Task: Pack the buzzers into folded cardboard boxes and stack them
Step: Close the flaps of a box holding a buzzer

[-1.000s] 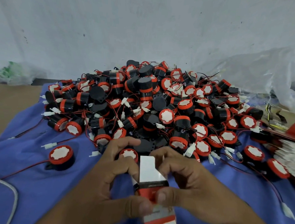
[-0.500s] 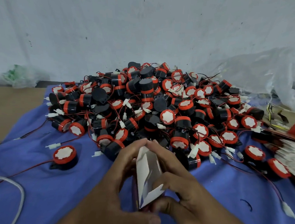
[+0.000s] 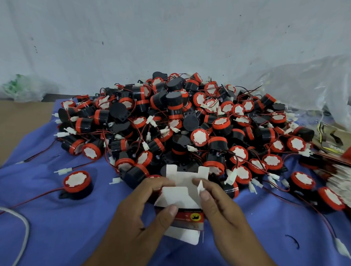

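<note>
While box (image 3: 180,195) half-folded: thin card, likely light, easily creased. Left hand (image 3: 135,217) fingers pinch left edge, right hand (image 3: 223,212) fingers pinch right flap. Hold edges, not panels.

Left hand (image 3: 138,217): bare on my feed; short, trimmed left thumbnail (image 3: 170,210) showing.
Right hand (image 3: 223,211): bare likewise; short right thumbnail (image 3: 204,195), knuckle creases plain.
Forearms: left forearm (image 3: 109,256) and right forearm (image 3: 255,257) uncovered down to my frame's bottom edge.
</note>
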`<state>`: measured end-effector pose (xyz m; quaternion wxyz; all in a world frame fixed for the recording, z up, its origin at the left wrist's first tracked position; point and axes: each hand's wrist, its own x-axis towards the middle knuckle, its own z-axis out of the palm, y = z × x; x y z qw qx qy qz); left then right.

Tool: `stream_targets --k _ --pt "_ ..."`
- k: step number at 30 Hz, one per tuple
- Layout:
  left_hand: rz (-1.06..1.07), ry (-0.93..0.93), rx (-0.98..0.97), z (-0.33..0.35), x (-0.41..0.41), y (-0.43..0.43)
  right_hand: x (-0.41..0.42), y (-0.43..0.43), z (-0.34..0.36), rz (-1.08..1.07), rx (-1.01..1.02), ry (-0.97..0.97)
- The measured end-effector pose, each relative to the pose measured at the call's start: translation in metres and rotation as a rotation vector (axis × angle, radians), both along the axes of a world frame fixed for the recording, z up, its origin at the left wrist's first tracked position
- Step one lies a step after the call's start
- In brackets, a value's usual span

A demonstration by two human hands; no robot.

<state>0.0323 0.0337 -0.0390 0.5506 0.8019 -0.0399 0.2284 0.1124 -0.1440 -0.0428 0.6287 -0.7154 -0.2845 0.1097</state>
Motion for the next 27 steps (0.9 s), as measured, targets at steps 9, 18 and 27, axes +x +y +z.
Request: stream_targets --k 9,18,27 --pt "-0.028 0.098 0.085 -0.001 0.000 -0.002 0.006 0.004 -0.013 0.009 0.333 0.456" --pt "0.068 0.048 0.272 0.003 0.000 -0.010 0.005 0.006 -0.023 0.102 0.400 0.395" --pt "-0.030 0.170 0.323 0.004 0.000 -0.002 0.005 0.008 -0.027 0.180 0.308 0.228"
